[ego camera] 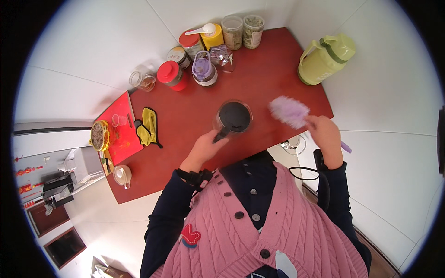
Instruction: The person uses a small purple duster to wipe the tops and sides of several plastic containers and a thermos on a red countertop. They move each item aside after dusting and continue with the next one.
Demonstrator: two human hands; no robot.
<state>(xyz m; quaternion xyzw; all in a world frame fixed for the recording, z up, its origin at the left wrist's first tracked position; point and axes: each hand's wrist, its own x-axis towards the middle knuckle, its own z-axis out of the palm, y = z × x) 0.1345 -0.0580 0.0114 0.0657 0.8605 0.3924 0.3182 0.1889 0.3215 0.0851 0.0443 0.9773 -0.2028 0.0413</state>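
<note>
My left hand (207, 147) grips the dark handle of a glass pot (234, 116) with a black lid, over the middle of the reddish-brown table (187, 118). In my right hand (323, 131) is a fluffy lilac duster (290, 111). Its head is over the table's right part, and a purple handle end sticks out below my hand. The duster head and the pot are apart. To the pot's left lies a folded yellow cloth (148, 127) with black edging.
A green thermos jug (323, 60) stands at the right corner by the wall. Along the back are a red-lidded cup (170, 74), a purple-lidded bottle (204, 69) and several jars (232, 33). At left are a red board (121, 139) and a glass cup (122, 174).
</note>
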